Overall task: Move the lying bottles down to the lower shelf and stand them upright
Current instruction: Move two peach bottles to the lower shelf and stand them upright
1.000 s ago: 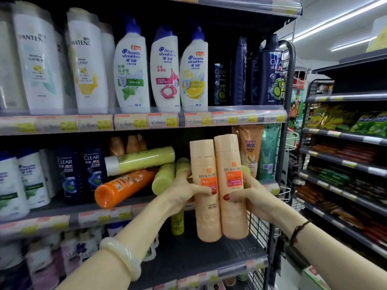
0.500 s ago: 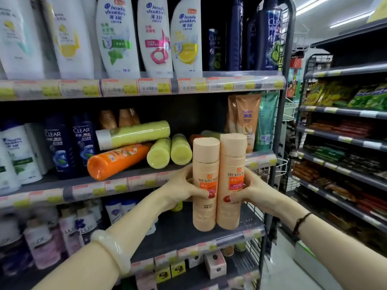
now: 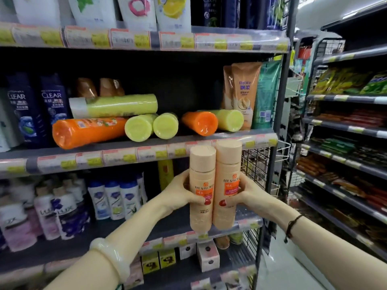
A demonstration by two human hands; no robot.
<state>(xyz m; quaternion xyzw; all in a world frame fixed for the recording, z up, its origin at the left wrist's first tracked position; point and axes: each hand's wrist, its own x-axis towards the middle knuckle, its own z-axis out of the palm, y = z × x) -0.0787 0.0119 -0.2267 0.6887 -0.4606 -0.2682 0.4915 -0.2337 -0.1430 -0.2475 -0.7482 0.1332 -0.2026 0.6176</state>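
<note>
Two peach bottles stand upright side by side in the air, in front of the lower shelf (image 3: 100,233). My left hand (image 3: 178,191) grips the left peach bottle (image 3: 202,185); my right hand (image 3: 245,195) grips the right peach bottle (image 3: 227,176). Their bases hover at the lower shelf's front edge. On the shelf above, several bottles lie on their sides: a long orange bottle (image 3: 88,130), a yellow-green bottle (image 3: 117,104) on top of it, two yellow-green bottles (image 3: 151,126) end-on, and another orange bottle (image 3: 201,123) beside a yellow-green one (image 3: 229,120).
Lux bottles (image 3: 62,210) and white-and-blue bottles (image 3: 117,197) stand at the left of the lower shelf, a yellow bottle (image 3: 165,172) at its back. Clear shampoo (image 3: 23,109) and upright tubes (image 3: 245,91) flank the lying bottles. Small boxes (image 3: 207,256) sit on the shelf below. A snack rack (image 3: 345,126) stands to the right.
Both hands have carried the two peach bottles downward, from level with the middle shelf to in front of the lower shelf. The view has tilted down with them.
</note>
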